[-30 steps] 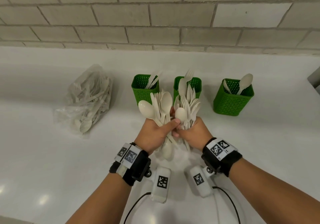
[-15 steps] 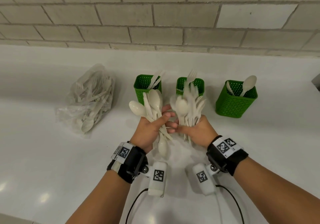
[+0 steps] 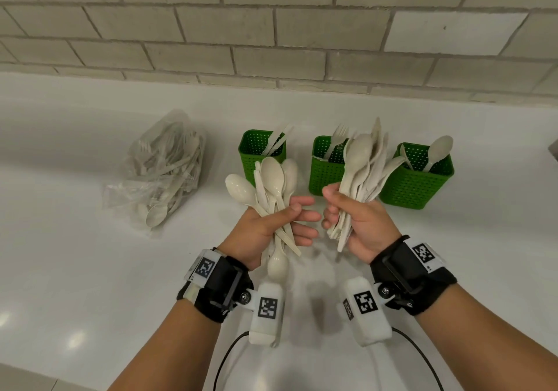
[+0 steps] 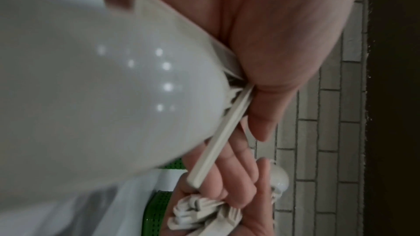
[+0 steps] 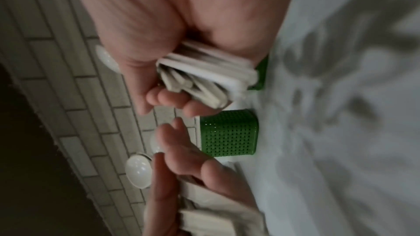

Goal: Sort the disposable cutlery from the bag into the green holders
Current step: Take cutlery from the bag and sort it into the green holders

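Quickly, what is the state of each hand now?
Left hand: grips a bundle of spoons.
Right hand: grips a mixed cutlery bundle.

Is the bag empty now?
No. The bag lies on the counter with many pale spoons and forks showing through it.

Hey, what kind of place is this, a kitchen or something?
Probably a kitchen or canteen serving counter, though that is a guess. A glossy white countertop runs along a pale tiled wall, with three green holders of disposable cutlery and a clear bag of more.
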Action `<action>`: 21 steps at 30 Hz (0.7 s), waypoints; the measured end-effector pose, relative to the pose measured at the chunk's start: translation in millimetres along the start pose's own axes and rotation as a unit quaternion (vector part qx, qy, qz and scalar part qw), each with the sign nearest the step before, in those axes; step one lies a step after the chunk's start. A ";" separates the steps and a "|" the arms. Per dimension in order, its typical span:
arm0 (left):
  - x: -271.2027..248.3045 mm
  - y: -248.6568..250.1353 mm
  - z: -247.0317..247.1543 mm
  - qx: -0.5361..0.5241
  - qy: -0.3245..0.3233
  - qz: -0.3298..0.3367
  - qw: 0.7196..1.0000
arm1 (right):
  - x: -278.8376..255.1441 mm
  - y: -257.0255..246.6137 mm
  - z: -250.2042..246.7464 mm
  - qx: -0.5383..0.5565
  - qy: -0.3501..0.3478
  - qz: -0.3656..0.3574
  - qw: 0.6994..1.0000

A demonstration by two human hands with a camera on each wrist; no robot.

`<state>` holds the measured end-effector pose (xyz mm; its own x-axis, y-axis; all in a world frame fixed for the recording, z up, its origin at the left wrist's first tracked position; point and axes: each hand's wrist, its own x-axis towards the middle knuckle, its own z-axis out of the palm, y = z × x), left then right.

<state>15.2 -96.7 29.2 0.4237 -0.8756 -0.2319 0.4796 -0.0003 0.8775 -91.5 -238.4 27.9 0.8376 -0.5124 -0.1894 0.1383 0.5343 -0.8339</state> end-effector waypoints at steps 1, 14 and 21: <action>-0.4 0.4 1.2 0.009 -0.020 -0.007 1.000 | 1.5 -0.6 1.3 -0.028 -0.002 -0.014 1.000; -2.6 5.6 0.2 0.020 0.018 0.043 0.999 | 9.9 -18.6 10.4 -0.136 0.029 -0.044 0.989; 7.2 -7.5 12.8 0.230 0.130 0.188 0.946 | 1.8 -7.6 31.4 -0.118 0.062 -0.077 0.988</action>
<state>4.8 -109.2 26.3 0.7010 -0.7074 0.0903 -0.1023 0.0256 0.9944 -74.5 -222.3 50.2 0.7433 -0.6615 -0.0997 0.1210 0.2795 -0.9525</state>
